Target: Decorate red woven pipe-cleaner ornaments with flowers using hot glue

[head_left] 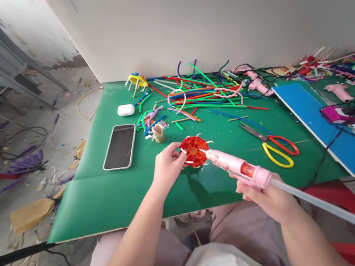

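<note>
My left hand [170, 161] pinches the left edge of a small red and orange woven disc [194, 150], with short white ends sticking out around its rim. The disc is held tilted above the green tabletop. My right hand [262, 193] is wrapped around a pink hot glue gun [237, 166]. A long translucent glue stick [333, 207] runs out of the gun's back end. The gun's nozzle points left and meets or nearly meets the disc's right side; I cannot tell whether they touch. Behind the disc stands a small beige cardboard tube [158, 133].
A phone [120, 147] and white earphone case [126, 110] lie at the left. Colourful pipe cleaners [205, 94] pile up at the back, near a yellow umbrella-shaped craft [136, 81]. Scissors [273, 144], a blue board [329, 125] and other glue guns [339, 91] with cables lie right.
</note>
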{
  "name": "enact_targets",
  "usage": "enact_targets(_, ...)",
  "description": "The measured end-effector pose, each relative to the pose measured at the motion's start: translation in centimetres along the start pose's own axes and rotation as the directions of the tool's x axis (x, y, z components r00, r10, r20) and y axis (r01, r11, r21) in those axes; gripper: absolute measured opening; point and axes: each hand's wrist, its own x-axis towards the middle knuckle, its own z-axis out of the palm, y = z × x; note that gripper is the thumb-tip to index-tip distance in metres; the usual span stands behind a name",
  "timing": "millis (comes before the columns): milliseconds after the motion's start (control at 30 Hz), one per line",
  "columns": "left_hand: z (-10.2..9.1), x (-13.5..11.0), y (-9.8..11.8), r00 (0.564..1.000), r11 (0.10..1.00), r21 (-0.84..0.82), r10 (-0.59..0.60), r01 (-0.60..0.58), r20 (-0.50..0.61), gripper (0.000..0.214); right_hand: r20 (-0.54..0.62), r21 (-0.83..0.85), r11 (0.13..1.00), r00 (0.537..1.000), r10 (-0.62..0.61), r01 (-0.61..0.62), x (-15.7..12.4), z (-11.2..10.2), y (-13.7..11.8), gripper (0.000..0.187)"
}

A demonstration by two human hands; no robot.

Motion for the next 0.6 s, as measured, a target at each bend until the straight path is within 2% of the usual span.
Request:
enact_targets(100, -0.4, -0.1, 0.0, 1.0, 0.998, 0.062, 0.023, -0.022, -0.021, 0.025, -0.017, -0.023, 1.0, 1.0, -0.016, 0.015, 0.6, 0.9, 0.3, 0.036)
enact_targets(433, -0.5, -0.2, -0.3, 0.998, 0.987, 0.152, 0.05, -0.045, -0.028, 0.026, -0.033, -0.012, 1.0, 0.999, -0.003, 0.002, 1.7, 1.5, 1.1, 0.037)
enact_targets(600, -0.5, -0.3, -0.2, 0.999, 0.986, 0.163, 0.047, -0.045, -0.009, 0.025, -0.031, -0.103, 0.995, 0.999, -0.011, 0.007, 2.2, 2.2, 0.4, 0.035)
